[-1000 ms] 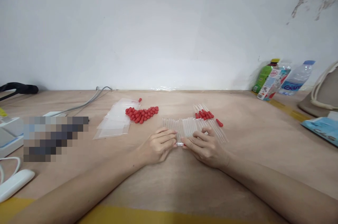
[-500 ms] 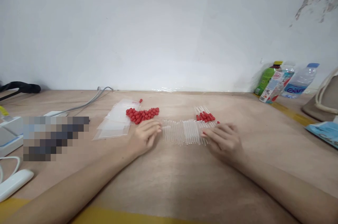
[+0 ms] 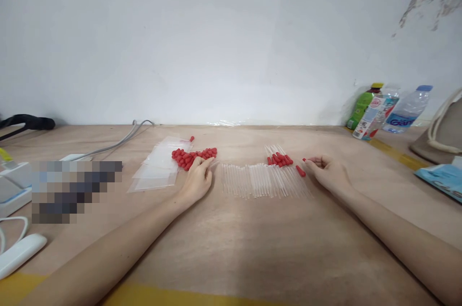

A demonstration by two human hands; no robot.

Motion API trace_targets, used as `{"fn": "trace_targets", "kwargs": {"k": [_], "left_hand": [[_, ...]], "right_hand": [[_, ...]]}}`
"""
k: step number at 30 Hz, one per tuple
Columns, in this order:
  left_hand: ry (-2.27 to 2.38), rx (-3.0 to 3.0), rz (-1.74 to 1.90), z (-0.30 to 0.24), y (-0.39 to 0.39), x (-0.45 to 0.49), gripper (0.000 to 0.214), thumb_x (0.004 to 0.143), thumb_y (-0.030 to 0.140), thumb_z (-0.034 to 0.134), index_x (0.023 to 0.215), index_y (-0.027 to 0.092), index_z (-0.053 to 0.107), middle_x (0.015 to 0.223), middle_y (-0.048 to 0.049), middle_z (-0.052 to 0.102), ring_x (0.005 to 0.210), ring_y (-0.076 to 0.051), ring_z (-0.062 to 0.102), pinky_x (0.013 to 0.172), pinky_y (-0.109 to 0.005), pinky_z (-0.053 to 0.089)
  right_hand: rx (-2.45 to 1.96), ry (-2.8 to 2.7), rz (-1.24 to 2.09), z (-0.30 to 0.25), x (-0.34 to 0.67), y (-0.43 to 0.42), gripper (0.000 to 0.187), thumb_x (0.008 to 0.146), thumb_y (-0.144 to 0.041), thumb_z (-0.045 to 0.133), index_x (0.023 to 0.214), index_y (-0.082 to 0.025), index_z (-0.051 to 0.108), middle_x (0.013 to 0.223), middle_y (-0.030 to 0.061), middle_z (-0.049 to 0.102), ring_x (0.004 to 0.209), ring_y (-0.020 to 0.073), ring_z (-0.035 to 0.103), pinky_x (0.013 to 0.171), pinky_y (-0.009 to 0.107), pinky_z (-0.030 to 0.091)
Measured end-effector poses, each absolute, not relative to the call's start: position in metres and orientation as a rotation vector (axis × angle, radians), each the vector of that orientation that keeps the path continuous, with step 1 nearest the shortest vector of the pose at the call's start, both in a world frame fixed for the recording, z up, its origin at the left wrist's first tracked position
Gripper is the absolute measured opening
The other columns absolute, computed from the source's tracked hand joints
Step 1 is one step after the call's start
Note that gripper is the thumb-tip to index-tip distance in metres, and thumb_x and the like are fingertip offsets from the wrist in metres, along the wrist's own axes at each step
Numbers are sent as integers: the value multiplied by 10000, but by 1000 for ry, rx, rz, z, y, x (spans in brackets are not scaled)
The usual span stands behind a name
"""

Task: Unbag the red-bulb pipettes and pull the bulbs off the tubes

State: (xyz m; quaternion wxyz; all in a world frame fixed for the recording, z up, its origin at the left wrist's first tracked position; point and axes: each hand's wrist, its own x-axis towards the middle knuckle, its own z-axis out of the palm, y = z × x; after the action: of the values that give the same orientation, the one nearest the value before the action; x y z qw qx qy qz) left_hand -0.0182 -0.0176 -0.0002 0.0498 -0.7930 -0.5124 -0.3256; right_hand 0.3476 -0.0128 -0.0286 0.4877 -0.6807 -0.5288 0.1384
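My left hand (image 3: 198, 181) is closed in a pinch beside the heap of red rubber bulbs (image 3: 187, 158), with a faint clear dropper tube (image 3: 215, 165) at its fingertips. A row of clear dropper tubes (image 3: 252, 181) lies on the table between my hands. Right of that row, my right hand (image 3: 327, 171) pinches a small red rubber bulb (image 3: 305, 160), mostly covered by the fingers. Near it, a loose red bulb (image 3: 301, 171) rests at the row's right end. Behind the row lie several droppers with red bulbs fitted (image 3: 279, 159).
Clear plastic bags (image 3: 155, 166) lie left of the bulb heap. A grey cable (image 3: 115, 142) and a white power strip (image 3: 16, 181) are at the left. Several bottles (image 3: 407, 111) lean against the wall at the right, near a blue packet (image 3: 440, 181).
My right hand has moved right, away from the tube row, uncovering its right end and the loose bulb. My left hand has shifted slightly left and up toward the bulb heap.
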Motion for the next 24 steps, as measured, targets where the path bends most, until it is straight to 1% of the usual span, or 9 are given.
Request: {"fn": "trace_targets", "kwargs": {"k": [5, 9, 11, 13, 18, 20, 22, 24], "left_hand": [[-1642, -2443, -955, -6, -17, -13, 342, 790, 77, 415, 1082, 155, 572, 773, -33, 454, 797, -167, 501, 755, -301, 461], [-1647, -2493, -963, -6, -22, -7, 260, 834, 235, 450, 1043, 158, 584, 809, -44, 484, 800, -180, 519, 764, -332, 463], [-1666, -2514, -965, -5, -25, -6, 296, 840, 306, 457, 1051, 140, 580, 848, -58, 515, 812, -187, 535, 786, -348, 458], [-1671, -2544, -975, -5, -25, -6, 323, 853, 336, 436, 1051, 127, 582, 891, -73, 552, 841, -194, 550, 811, -356, 451], [-1603, -2611, -1130, -7, -21, -12, 305, 890, 316, 359, 1015, 161, 589, 1002, -59, 615, 953, -188, 562, 860, -338, 435], [-1638, -2569, -1210, -8, -20, -13, 301, 893, 309, 345, 1027, 170, 576, 1004, -49, 624, 952, -183, 569, 850, -335, 442], [-1680, -2517, -1247, -8, -19, -14, 294, 889, 306, 350, 1025, 168, 571, 995, -50, 625, 948, -184, 569, 840, -337, 447], [-1686, -2481, -1257, -8, -20, -14, 281, 884, 300, 362, 1007, 161, 572, 990, -55, 617, 958, -185, 559, 845, -339, 443]], "right_hand": [[-1789, -1363, 304, -26, 343, -13, 228, 650, -389, 588, 728, -181, 637, 715, 54, 673, 643, 189, 599, 550, 271, 409], [-1861, -1450, 241, -20, 337, -18, 204, 676, -378, 555, 678, -191, 637, 717, 40, 675, 664, 192, 602, 573, 273, 405], [-1862, -1471, 247, -20, 336, -18, 213, 698, -376, 532, 675, -195, 642, 721, 39, 675, 673, 193, 602, 585, 276, 406], [-1858, -1463, 243, -21, 337, -17, 232, 725, -369, 501, 718, -190, 648, 738, 47, 676, 683, 190, 603, 596, 275, 410], [-1863, -1394, 164, -19, 343, -11, 293, 758, -340, 450, 914, -156, 616, 825, 78, 667, 703, 183, 591, 592, 271, 405], [-1859, -1405, 158, -13, 340, -9, 293, 746, -374, 469, 892, -176, 629, 791, 60, 667, 677, 181, 584, 575, 269, 390], [-1849, -1472, 163, -4, 332, -9, 281, 726, -420, 497, 821, -208, 656, 714, 33, 663, 655, 180, 581, 572, 270, 372], [-1841, -1567, 128, 5, 318, -9, 293, 714, -464, 504, 781, -234, 675, 685, 22, 662, 679, 190, 585, 601, 284, 358]]}}
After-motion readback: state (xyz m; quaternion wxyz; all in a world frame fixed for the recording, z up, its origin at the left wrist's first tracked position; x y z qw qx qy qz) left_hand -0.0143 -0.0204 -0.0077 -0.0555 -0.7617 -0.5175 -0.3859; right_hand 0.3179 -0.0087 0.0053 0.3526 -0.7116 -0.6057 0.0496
